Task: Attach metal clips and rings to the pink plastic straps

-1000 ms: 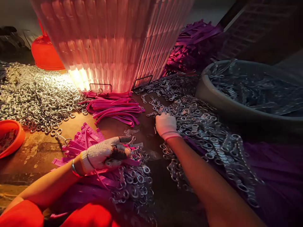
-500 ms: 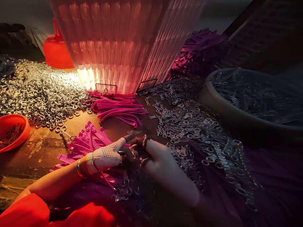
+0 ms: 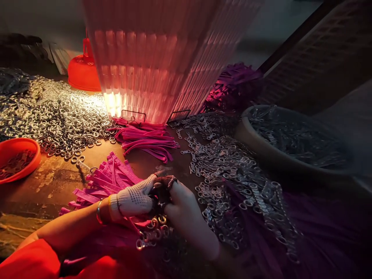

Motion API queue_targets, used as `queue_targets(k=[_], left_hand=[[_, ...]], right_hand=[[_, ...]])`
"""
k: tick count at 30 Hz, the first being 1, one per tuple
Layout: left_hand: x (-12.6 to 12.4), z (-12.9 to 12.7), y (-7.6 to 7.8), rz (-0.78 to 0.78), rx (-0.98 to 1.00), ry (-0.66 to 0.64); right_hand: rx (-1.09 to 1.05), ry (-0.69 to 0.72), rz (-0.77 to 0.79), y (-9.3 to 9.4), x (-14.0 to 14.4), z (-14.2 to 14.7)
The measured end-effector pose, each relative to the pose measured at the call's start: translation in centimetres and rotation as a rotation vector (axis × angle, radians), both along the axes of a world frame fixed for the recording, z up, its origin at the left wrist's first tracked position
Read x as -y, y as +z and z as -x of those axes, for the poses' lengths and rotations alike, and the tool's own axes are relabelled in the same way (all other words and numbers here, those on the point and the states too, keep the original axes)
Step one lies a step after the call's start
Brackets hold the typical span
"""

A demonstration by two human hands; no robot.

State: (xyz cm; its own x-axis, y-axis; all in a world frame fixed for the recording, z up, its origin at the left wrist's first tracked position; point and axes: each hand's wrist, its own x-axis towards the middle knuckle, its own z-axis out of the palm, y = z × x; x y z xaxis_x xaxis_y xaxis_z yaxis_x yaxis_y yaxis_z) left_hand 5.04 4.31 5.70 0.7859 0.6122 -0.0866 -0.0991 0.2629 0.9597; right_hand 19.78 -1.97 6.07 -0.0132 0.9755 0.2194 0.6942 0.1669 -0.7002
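My left hand (image 3: 134,198), in a white dotted glove with dark fingertips, is closed at the middle of the table. Against it works my right hand (image 3: 183,205), its fingers in dark covers and curled. Whatever sits between the fingertips is in shadow and hidden. Several silver metal clasps (image 3: 154,233) with ring ends hang or lie just below the hands. A fan of pink straps (image 3: 112,176) lies beyond and left of my left hand. Farther back is a second bundle of pink straps (image 3: 147,140).
Metal rings (image 3: 58,116) are heaped at the left, near a red bowl (image 3: 33,164) and a red lamp (image 3: 84,71). A ribbed translucent panel (image 3: 139,77) stands behind. Metal clasps (image 3: 223,166) spread at the right, before a large tub (image 3: 247,131).
My hands have come closer together, the right one moving left and its fingers folding in. The view has shifted slightly, and the metal clasps below the hands show more clearly.
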Motion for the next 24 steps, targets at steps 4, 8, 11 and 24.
queue_targets(k=[4, 8, 11, 24], left_hand=[[1.1, -0.2, 1.0, 0.216, -0.005, 0.042], [1.9, -0.2, -0.4, 0.225, -0.121, 0.217], [1.9, 0.0, -1.3, 0.181, -0.192, 0.28], [-1.0, 0.6, -0.9, -0.172, -0.38, 0.095]], right_hand=[[-0.202, -0.143, 0.073, -0.1, 0.0, -0.3], [-0.297, -0.257, 0.063, -0.4, -0.1, -0.3], [-0.386, -0.221, 0.109, -0.2, 0.1, -0.4], [0.566, 0.07, 0.141, 0.6, -0.6, -1.5]])
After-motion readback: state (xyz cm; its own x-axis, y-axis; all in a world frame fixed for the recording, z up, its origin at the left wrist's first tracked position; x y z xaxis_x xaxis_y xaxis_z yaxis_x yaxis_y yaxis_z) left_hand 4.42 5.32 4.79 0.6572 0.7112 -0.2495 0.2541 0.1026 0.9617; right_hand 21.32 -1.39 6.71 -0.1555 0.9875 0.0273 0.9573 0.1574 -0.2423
